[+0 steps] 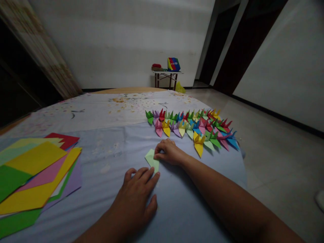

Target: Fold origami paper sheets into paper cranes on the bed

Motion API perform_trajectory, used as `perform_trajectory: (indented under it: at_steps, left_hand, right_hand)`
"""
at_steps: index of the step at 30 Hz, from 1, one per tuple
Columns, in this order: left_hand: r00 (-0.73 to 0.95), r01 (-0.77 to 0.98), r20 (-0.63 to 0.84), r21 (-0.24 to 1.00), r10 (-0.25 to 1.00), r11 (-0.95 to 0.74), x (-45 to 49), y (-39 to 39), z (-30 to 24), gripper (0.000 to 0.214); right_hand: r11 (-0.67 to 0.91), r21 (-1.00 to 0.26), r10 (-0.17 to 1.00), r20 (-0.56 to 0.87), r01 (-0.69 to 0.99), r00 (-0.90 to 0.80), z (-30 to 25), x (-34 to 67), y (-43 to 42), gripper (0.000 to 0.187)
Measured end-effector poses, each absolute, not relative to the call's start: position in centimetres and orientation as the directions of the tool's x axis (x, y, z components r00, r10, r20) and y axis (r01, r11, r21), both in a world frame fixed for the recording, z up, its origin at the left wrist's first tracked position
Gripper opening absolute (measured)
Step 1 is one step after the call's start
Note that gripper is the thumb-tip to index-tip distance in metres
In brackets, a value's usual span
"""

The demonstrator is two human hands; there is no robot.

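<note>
A small piece of light green folded paper (150, 158) lies on the blue tablecloth, kite-shaped with a point toward me. My right hand (167, 151) curls over its right edge, thumb and fingers pinched together on it. My left hand (139, 189) rests palm down with fingers spread, its fingertips touching the paper's near tip. Rows of folded paper cranes (198, 143) in many colours stand beyond my right hand. To the left, a stack of coloured paper sheets (37, 157) lies fanned out, with yellow, green, pink, red and purple showing.
A floral white cloth (101, 108) covers the far part of the table. Against the wall stands a small folding table (165, 72) with a colourful bag (173, 64) and a red item. A curtain (43, 50) hangs at left; dark doorways and tiled floor are at right.
</note>
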State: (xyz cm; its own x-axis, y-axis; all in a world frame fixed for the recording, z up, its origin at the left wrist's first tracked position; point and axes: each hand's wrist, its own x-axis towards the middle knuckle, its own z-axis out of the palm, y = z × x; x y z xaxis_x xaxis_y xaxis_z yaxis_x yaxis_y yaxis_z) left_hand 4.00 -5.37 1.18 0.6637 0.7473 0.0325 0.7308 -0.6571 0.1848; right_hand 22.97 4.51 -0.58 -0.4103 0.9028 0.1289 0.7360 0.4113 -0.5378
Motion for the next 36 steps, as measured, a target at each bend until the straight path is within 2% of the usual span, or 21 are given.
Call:
perform_trajectory:
  at_steps: [4,7,11,14,21,25,28,31,34,36]
  left_hand:
    - [0.649,0.741,0.026,0.205,0.76,-0.64,4.3,-5.3,1.8,0.049]
    - [0.65,0.737,0.041,0.212,0.759,-0.642,4.3,-5.3,1.9,0.046]
    - [0.652,0.73,0.061,0.219,0.756,-0.647,4.2,-5.2,1.5,0.047]
    - [0.651,0.725,0.076,0.231,0.755,-0.649,4.1,-5.1,1.1,0.044]
    - [0.649,0.717,0.109,0.244,0.753,-0.653,3.9,-5.0,1.0,0.04]
    - [0.655,0.703,0.12,0.264,0.746,-0.66,3.8,-4.9,1.1,0.041]
    - [0.654,0.681,0.113,0.343,0.748,-0.647,3.5,-4.4,1.3,0.038]
    - [0.62,0.637,0.142,0.483,0.771,-0.601,3.1,-2.9,1.5,0.038]
    - [0.413,0.645,0.218,0.615,0.884,-0.453,3.0,-0.7,1.7,0.042]
    - [0.238,0.623,0.203,0.719,0.95,-0.309,3.3,0.6,1.7,0.045]
  right_hand:
    - [0.42,-0.553,0.903,0.176,0.72,-0.391,-0.6,23.3,4.4,0.024]
    - [0.434,-0.509,0.898,0.183,0.743,-0.399,-1.0,23.0,4.3,0.03]
    - [0.379,-0.437,0.924,0.224,0.816,-0.31,-1.1,22.6,4.5,0.022]
    - [0.362,-0.45,0.928,0.259,0.816,-0.269,-0.6,23.0,4.3,0.022]
    - [0.356,-0.485,0.932,0.124,0.799,-0.34,-0.1,23.8,3.3,0.03]
    - [0.342,-0.522,0.937,0.121,0.781,-0.329,-0.6,23.2,3.3,0.031]
    - [0.321,-0.577,0.945,0.145,0.751,-0.292,-1.0,23.0,3.6,0.03]
    - [0.327,-0.672,0.941,0.166,0.664,-0.295,-1.4,23.0,3.9,0.024]
    - [0.273,-0.836,0.938,0.123,0.475,-0.324,-1.8,23.0,4.2,0.021]
    - [0.198,-0.93,0.939,0.089,0.311,-0.333,-2.0,22.9,4.4,0.026]
